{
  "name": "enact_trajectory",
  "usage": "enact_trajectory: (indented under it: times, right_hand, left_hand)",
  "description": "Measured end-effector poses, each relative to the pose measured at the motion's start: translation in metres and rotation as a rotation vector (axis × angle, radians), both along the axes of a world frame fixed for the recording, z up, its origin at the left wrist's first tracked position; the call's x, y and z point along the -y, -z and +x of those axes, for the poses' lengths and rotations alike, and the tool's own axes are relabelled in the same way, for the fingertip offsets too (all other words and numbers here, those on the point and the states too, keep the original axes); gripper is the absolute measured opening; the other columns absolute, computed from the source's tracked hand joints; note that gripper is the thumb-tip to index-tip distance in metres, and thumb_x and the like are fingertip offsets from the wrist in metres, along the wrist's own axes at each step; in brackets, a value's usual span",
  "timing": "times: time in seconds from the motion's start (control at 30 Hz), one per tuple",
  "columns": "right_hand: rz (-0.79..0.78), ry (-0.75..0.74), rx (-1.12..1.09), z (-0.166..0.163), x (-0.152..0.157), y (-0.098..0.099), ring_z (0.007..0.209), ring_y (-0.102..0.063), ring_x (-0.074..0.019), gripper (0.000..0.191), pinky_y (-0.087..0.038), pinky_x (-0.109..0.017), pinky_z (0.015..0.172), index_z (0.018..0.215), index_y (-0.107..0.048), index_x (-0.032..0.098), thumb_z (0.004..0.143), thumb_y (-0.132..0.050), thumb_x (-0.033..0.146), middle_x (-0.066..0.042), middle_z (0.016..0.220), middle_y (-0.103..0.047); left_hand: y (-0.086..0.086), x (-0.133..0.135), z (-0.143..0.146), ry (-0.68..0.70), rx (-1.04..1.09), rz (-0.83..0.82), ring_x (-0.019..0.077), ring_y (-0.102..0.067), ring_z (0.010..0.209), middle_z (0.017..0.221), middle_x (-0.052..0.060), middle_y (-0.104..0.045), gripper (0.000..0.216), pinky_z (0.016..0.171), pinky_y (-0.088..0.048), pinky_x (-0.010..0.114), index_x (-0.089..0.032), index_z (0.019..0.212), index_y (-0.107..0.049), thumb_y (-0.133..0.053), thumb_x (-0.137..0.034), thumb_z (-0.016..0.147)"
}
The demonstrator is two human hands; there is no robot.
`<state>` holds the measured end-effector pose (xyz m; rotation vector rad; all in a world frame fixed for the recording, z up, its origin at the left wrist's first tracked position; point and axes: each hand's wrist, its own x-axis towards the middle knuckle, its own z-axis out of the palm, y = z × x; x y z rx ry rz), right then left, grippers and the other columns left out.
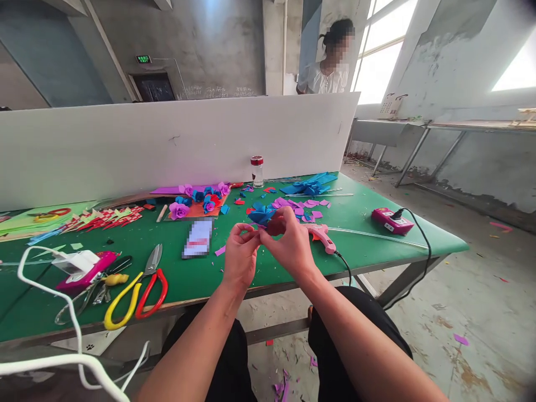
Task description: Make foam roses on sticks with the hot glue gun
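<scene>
My left hand (242,254) and my right hand (290,240) meet over the front of the green table (360,262), fingertips pinched together. Between them shows a sliver of purple paper (260,226), mostly covered by my fingers. Directly beyond the fingertips is a cluster of blue paper petals (262,213); whether it is held or lies on the table I cannot tell. A pink glue gun (322,237) lies just right of my right hand, its black cord hanging over the edge. Cut purple paper petals (301,207) are scattered behind my right hand.
Scissors (144,285), a blurred phone (197,238) and paper roses (180,209) lie to the left. A red-lidded jar (257,172) stands before the white board (188,142). At right sits a pink power socket (391,221). A person (329,70) is behind the board.
</scene>
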<state>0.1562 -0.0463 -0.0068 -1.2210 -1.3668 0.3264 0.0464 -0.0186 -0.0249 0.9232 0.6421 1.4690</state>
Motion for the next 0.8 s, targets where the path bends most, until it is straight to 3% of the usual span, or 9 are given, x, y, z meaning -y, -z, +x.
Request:
enact_trajectory:
  times: [0.2,0.33,0.43,0.57,0.73,0.8]
  right_hand:
    - [-0.010,-0.008,0.012,-0.004,0.003,-0.003,0.071,-0.068,-0.0192,0.026,-0.053,-0.032,0.069,0.095,-0.048,0.026,0.074,-0.062,0.030,0.000,0.081,-0.069]
    - [0.005,-0.066,-0.016,0.004,0.006,-0.006,0.074,-0.066,-0.0176,0.026,-0.053,-0.031,0.071,0.103,-0.054,0.024,0.079,-0.059,0.033,-0.003,0.095,-0.070]
    - [0.040,-0.049,-0.179,0.020,0.000,-0.005,0.071,-0.063,-0.0167,0.021,-0.052,-0.029,0.067,0.092,-0.060,0.022,0.087,-0.051,0.041,-0.002,0.084,-0.069]
    - [0.032,-0.062,-0.296,0.038,-0.011,0.001,0.066,-0.062,-0.0175,0.027,-0.051,-0.029,0.064,0.075,-0.063,0.021,0.082,-0.062,0.047,-0.002,0.071,-0.068]
    - [0.003,-0.152,-0.321,0.033,-0.013,0.003,0.069,-0.067,-0.0181,0.041,-0.054,-0.030,0.069,0.073,-0.068,0.020,0.090,-0.050,0.052,-0.002,0.071,-0.070]
    - [-0.013,-0.153,-0.251,0.027,-0.009,0.001,0.074,-0.068,-0.0191,0.037,-0.055,-0.031,0.072,0.078,-0.071,0.020,0.086,-0.058,0.054,-0.003,0.076,-0.072]
  left_hand:
    - [0.001,-0.004,-0.002,0.001,0.021,-0.019,0.0127,-0.065,0.067,0.067,-0.005,-0.067,0.050,0.069,-0.049,0.026,-0.021,0.074,-0.058,-0.095,-0.022,0.042]
    - [0.001,-0.009,-0.003,0.027,0.063,-0.066,0.0121,-0.065,0.067,0.065,-0.005,-0.066,0.047,0.066,-0.048,0.024,-0.021,0.072,-0.059,-0.096,-0.021,0.042]
    - [-0.001,-0.010,-0.004,0.027,0.073,-0.085,0.0135,-0.068,0.073,0.066,-0.004,-0.067,0.043,0.066,-0.048,0.023,-0.020,0.070,-0.060,-0.095,-0.016,0.044]
    - [-0.003,-0.011,-0.005,0.009,0.048,-0.080,0.0164,-0.070,0.076,0.067,-0.003,-0.067,0.039,0.065,-0.049,0.025,-0.020,0.069,-0.061,-0.093,-0.014,0.047]
    - [-0.002,-0.011,-0.005,0.005,-0.004,-0.024,0.0174,-0.070,0.076,0.067,-0.002,-0.069,0.040,0.066,-0.050,0.026,-0.021,0.072,-0.061,-0.093,-0.016,0.048]
    - [-0.002,-0.011,-0.004,0.006,-0.028,0.013,0.0161,-0.069,0.072,0.066,-0.002,-0.069,0.040,0.067,-0.050,0.027,-0.021,0.073,-0.062,-0.093,-0.019,0.049]
